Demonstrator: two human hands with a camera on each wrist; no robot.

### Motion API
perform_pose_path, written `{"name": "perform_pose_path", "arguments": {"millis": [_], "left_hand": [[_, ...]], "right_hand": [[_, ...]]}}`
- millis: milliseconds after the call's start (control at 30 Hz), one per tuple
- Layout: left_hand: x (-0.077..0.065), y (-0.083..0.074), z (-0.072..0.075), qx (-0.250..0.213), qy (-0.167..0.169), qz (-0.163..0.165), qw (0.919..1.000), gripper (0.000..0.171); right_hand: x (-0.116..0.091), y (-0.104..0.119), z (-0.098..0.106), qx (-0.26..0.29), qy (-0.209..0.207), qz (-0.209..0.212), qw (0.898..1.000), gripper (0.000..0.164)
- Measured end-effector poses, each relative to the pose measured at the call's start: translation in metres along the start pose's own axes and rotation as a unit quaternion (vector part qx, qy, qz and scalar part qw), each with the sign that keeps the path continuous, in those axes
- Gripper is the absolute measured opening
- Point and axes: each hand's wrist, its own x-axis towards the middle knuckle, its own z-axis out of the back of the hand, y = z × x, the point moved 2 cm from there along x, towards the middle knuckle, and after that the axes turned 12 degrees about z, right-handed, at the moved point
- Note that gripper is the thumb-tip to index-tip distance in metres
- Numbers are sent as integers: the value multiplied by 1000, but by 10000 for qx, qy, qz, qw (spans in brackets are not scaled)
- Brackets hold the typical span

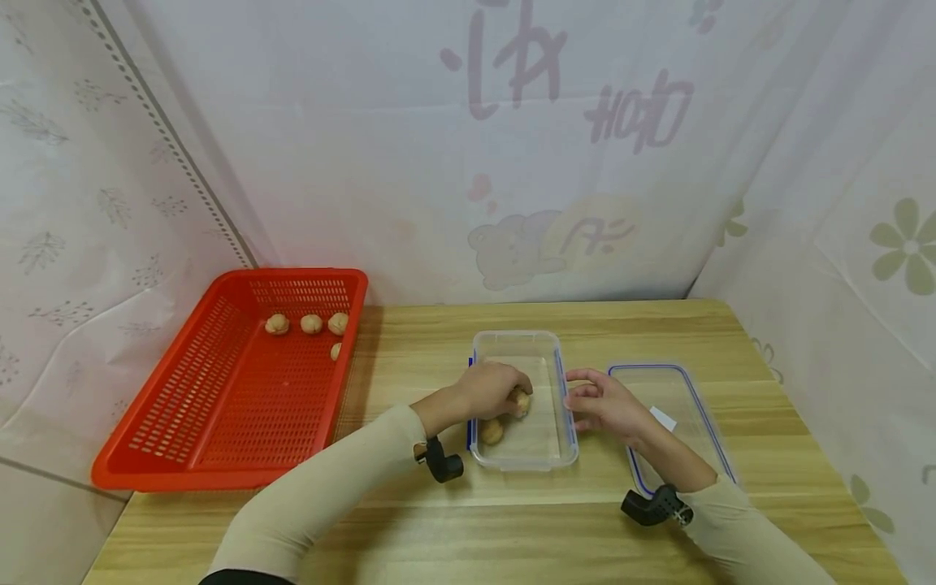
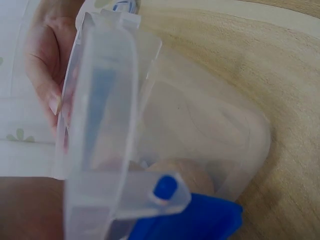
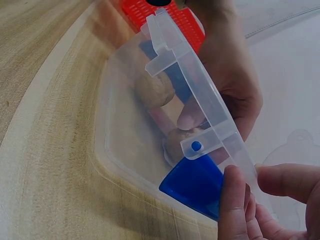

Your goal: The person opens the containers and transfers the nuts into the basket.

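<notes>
A clear plastic food container [image 1: 552,455] with blue side latches stands lidless on the table. My left hand [image 1: 488,392] reaches down inside it, fingers curled round a walnut [image 1: 522,404]. Close by on the container's floor lies a second walnut [image 1: 492,431], seen through the clear wall as a brown walnut [image 3: 156,90] in the right wrist view. At the container's right side my right hand [image 1: 603,404] pinches the rim between thumb and fingers, beside a hanging blue latch [image 3: 195,185]. The left wrist view hides the left fingers behind the container wall.
To the left stands a red perforated basket [image 1: 241,479], with several walnuts [image 1: 311,324] towards its back right. A clear lid [image 1: 680,382] with a blue seal lies right of the container, partly under the right forearm. Printed curtains [image 1: 409,162] enclose the wooden table [image 1: 512,528].
</notes>
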Motion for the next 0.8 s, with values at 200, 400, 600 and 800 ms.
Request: {"name": "perform_pose_path", "arguments": {"millis": [200,400,600,800], "left_hand": [[-4,1,2,-118,-125,-151,9997,34],[-2,3,0,-392,-167,-169,9989,35],[-1,6,3,-925,-66,-257,9954,33],[1,11,9,-1648,145,-535,9848,34]], "right_hand": [[0,1,-1,-35,-10,-10,10000,56],[-1,1,-1,-10,7,2,10000,56],[-1,1,-1,-1,5,0,10000,55],[-1,0,0,-41,-28,-19,10000,55]]}}
